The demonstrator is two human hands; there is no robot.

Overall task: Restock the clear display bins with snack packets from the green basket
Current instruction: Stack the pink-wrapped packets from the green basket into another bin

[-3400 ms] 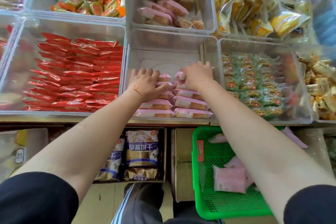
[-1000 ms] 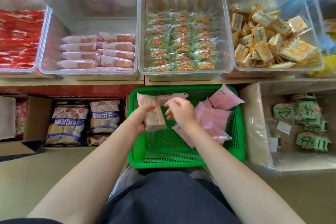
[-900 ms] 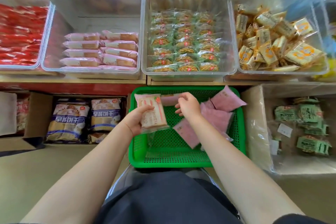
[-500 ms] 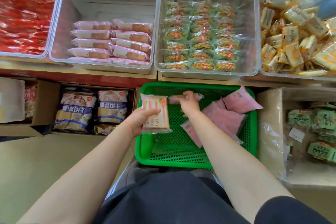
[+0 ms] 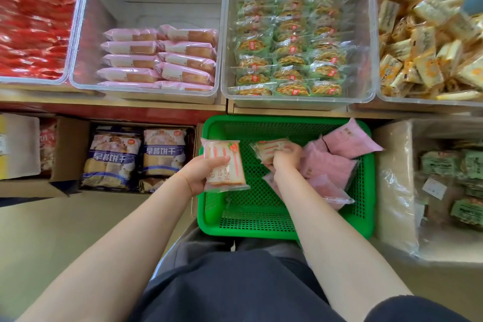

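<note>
The green basket [image 5: 261, 227] sits below the shelf, with several pink snack packets [image 5: 329, 165] heaped at its right side. My left hand [image 5: 202, 170] holds one pink bread packet [image 5: 224, 165] upright over the basket's left rim. My right hand [image 5: 287, 158] is inside the basket and grips a second bread packet [image 5: 269, 148] by its end. On the shelf above, the clear bin [image 5: 146, 89] holds two rows of the same pink packets [image 5: 159, 57], with its back half bare.
Left of that bin is a bin of red packets [image 5: 34, 31]. To the right stand a bin of green-wrapped pastries [image 5: 290, 49] and a bin of yellow packets [image 5: 428, 47]. Under the shelf, a cardboard box holds blue biscuit bags [image 5: 136, 157]; a plastic-lined box [image 5: 449, 180] sits right of the basket.
Both hands left the pink bin and came down to the basket. My left hand picked up one packet and my right hand has taken hold of another, drawing it back from the basket's far edge.
</note>
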